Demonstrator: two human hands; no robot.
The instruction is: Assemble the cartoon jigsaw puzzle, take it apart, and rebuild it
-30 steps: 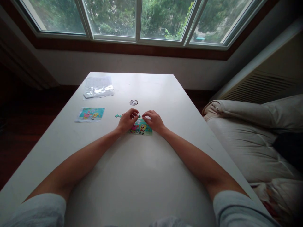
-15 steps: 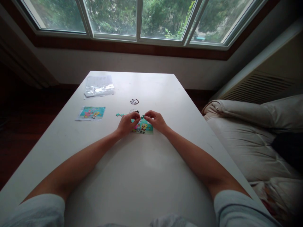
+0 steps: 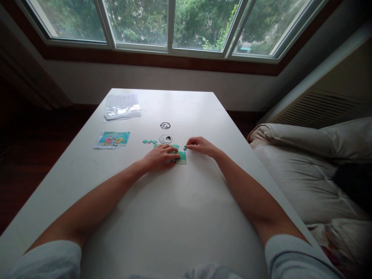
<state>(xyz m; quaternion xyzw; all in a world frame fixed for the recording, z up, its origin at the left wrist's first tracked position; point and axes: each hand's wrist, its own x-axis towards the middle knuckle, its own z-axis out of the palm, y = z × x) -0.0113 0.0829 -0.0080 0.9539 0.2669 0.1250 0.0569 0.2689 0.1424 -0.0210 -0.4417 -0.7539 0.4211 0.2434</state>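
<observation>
On the white table (image 3: 174, 217), the left hand (image 3: 159, 157) lies over the puzzle (image 3: 182, 158), fingers loosely apart and resting on it, covering much of its picture. At the puzzle's right edge, the right hand (image 3: 203, 146) pinches a small teal piece (image 3: 185, 148) between thumb and finger. Beyond are loose pieces (image 3: 149, 142), a picture sheet (image 3: 113, 140), two round items (image 3: 165, 126) (their exact kind unclear) and a plastic bag (image 3: 122, 107).

A white table (image 3: 186, 201) carries a puzzle (image 3: 182, 157), green pieces (image 3: 150, 142), 2 round items (image 3: 165, 125), a picture sheet (image 3: 112, 140), plastic packaging (image 3: 122, 108).
</observation>
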